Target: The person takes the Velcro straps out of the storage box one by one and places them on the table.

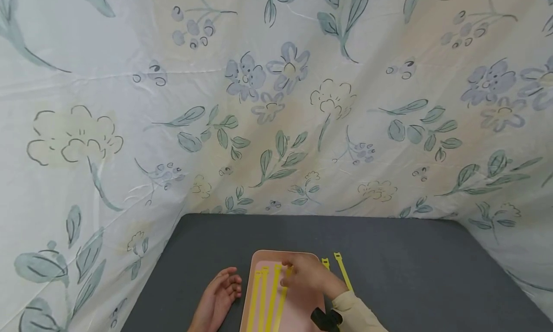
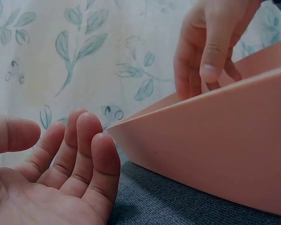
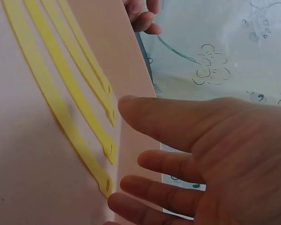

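Several yellow strap-like cable ties [image 1: 273, 298] with slotted heads lie side by side, lengthwise, in a pink tray [image 1: 247, 298]. Over the tray's far part hovers my right hand [image 1: 307, 274], near the slotted ends. In the right wrist view, its thumb and fingers [image 3: 164, 161] are apart, with nothing seen between them; the lowest fingertip is at or very near one strap's head [image 3: 106, 186]. Left of the tray, my left hand [image 1: 219, 294] is held palm up with loosely bent fingers and holds nothing. Its fingertips come close to the tray's outer wall [image 2: 210, 145] in the left wrist view.
Two more yellow straps, a near one [image 1: 325, 262] and a farther one [image 1: 344, 273], lie right of the tray, partly hidden by the right arm. Everything stands on a dark grey table [image 1: 410, 265]. A floral curtain [image 1: 276, 154] hangs behind it. A black device [image 1: 326, 320] sits at the right wrist.
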Demonstrator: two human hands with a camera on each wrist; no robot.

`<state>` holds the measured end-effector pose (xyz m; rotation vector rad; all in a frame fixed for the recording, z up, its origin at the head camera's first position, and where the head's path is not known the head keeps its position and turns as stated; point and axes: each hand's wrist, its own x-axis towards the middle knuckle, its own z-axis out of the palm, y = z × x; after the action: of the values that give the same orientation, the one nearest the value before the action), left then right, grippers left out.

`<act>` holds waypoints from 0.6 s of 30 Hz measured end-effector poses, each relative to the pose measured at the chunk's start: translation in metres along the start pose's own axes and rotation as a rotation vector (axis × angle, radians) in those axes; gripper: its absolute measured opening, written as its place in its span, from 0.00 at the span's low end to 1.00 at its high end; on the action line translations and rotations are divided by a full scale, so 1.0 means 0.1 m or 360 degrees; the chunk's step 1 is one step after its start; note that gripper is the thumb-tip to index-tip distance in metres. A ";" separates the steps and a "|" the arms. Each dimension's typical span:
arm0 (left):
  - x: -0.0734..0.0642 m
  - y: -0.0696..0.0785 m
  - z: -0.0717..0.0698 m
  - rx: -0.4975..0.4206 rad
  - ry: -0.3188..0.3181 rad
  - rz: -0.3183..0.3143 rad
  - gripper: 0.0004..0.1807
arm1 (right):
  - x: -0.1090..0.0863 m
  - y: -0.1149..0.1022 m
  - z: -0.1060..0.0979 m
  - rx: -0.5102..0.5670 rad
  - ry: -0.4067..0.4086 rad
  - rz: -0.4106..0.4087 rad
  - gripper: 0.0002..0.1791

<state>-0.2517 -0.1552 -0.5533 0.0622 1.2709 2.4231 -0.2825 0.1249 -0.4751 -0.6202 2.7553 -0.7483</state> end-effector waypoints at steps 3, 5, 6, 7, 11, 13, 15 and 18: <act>0.01 0.00 0.00 -0.0001 0.0007 0.0000 0.15 | 0.02 -0.01 0.02 -0.0131 0.0006 0.0001 0.28; 0.01 0.00 0.00 0.0000 0.0014 -0.0002 0.15 | 0.02 -0.02 0.02 -0.0193 -0.0009 0.0005 0.29; 0.01 0.00 0.01 0.0004 0.0015 -0.0001 0.15 | 0.02 -0.01 0.03 -0.0208 -0.0024 0.0017 0.30; 0.01 0.00 0.01 0.0004 0.0017 0.0000 0.15 | 0.01 -0.02 0.03 -0.0210 -0.0044 0.0036 0.31; 0.01 0.00 0.01 0.0014 -0.0010 0.0014 0.15 | 0.00 -0.04 0.05 -0.0154 -0.0107 0.0145 0.35; 0.01 0.01 0.01 0.0017 -0.0024 0.0019 0.15 | -0.01 -0.05 0.06 -0.0172 -0.0097 0.0170 0.36; 0.00 0.01 0.01 0.0017 -0.0029 0.0017 0.15 | -0.01 -0.06 0.08 -0.0217 -0.0079 0.0173 0.36; 0.01 0.01 0.01 0.0014 -0.0013 0.0006 0.15 | -0.01 -0.07 0.12 -0.0309 -0.0068 0.0162 0.37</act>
<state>-0.2523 -0.1547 -0.5523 0.0770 1.2786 2.4182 -0.2752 0.1146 -0.4814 -0.5201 2.8161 -0.4446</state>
